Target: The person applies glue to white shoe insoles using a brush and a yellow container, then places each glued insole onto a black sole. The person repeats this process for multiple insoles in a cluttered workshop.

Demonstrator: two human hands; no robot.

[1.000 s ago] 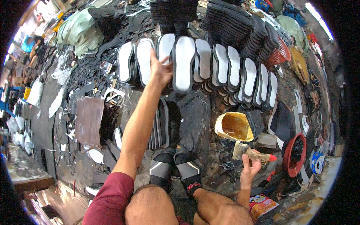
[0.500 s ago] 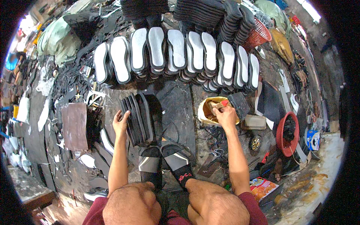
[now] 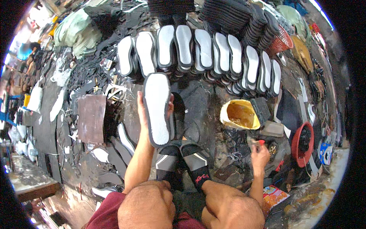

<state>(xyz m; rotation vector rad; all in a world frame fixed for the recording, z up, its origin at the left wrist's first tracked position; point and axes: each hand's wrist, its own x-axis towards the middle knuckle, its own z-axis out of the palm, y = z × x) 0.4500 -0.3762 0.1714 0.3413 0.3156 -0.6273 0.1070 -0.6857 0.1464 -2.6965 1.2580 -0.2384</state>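
My left hand (image 3: 143,119) holds up a stack of shoe soles (image 3: 158,108), with its thumb and fingers along the two sides. The top sole shows a white face with a black rim; dark soles lie beneath it. Out to the right, my right hand (image 3: 260,155) grips a brush (image 3: 253,142) with a red part, slightly blurred by motion. Between the hands, nearer the right one, stands an open yellow-rimmed glue container (image 3: 241,114) with brownish stuff inside. Beyond my left hand, rows of stacked soles (image 3: 184,44) with white faces curve across the floor.
Tall piles of black soles (image 3: 225,15) rise at the back, beside a red basket (image 3: 280,40). A red basin (image 3: 302,145) stands at the right. A brown board (image 3: 91,119) lies at the left among dark scraps. My slippered feet (image 3: 167,160) are in front of me.
The stack of soles has been raised and turned, its white face now showing. My right hand has drawn the brush out of the glue container and toward me. The view has shifted left.
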